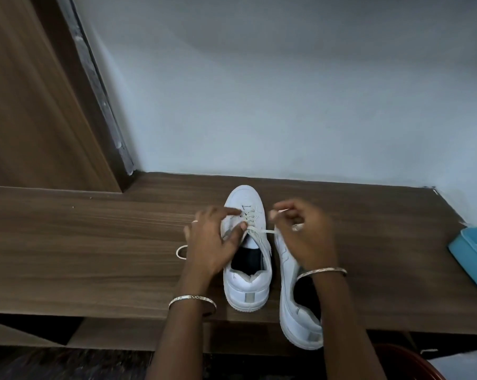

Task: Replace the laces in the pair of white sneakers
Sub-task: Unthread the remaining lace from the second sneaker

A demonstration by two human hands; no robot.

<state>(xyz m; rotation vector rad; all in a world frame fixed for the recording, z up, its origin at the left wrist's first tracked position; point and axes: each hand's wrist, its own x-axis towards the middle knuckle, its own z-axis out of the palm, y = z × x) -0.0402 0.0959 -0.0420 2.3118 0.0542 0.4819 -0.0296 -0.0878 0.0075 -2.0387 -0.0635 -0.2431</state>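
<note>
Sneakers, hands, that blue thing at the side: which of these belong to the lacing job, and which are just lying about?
Part of the job:
left sneaker
right sneaker
white lace
left hand
right hand

Just lying about:
blue object at the right edge
red-brown curved thing, bottom right, partly out of view

Wooden table (95, 242), pale wall (286, 91), wooden door (26, 105)

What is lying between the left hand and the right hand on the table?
In the head view, the laced front of one white sneaker lies between the left hand and the right hand; a lace stretches toward the right hand.
</note>
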